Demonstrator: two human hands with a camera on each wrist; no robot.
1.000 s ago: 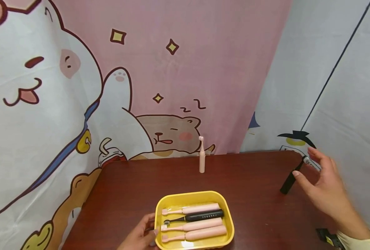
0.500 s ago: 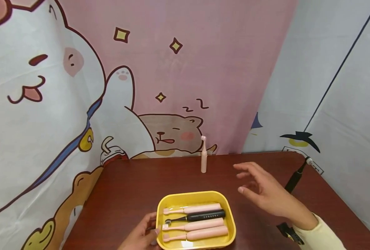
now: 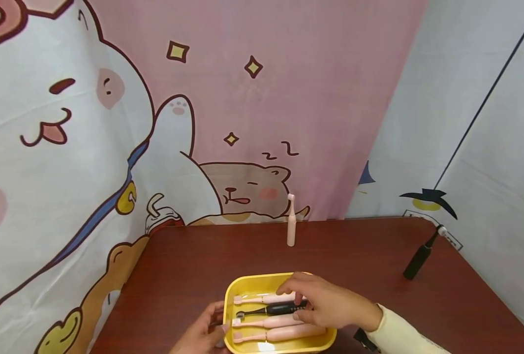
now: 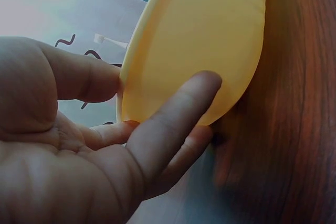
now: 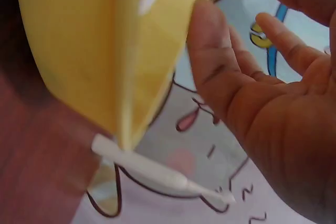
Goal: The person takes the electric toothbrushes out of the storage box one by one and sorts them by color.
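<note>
At the near edge of the table, my left hand [image 3: 201, 329] holds the left end of a yellow tray [image 3: 255, 283], its thumb at the rim and other fingers along the outer wall [image 4: 210, 35]. Inside lie a black electric toothbrush [image 3: 279, 309] and several pink electric toothbrushes [image 3: 288, 334], side by side. Over the tray's right half hovers my right hand [image 3: 328, 302], fingers parted and bent slightly. The right wrist view shows nothing in that hand [image 5: 262, 87]. It hides the handle ends of the toothbrushes in the head view.
A pink electric toothbrush [image 3: 291, 231] stands upright near the table's back edge. To the right stands another, black with a white head [image 3: 417, 262]. Cartoon-printed cloth [image 3: 332, 98] hangs behind and beside the dark red table [image 3: 191, 265].
My right hand has come from beside the black standing toothbrush leftward to above the tray. That toothbrush stays standing where it was. The left hand keeps its hold on the tray.
</note>
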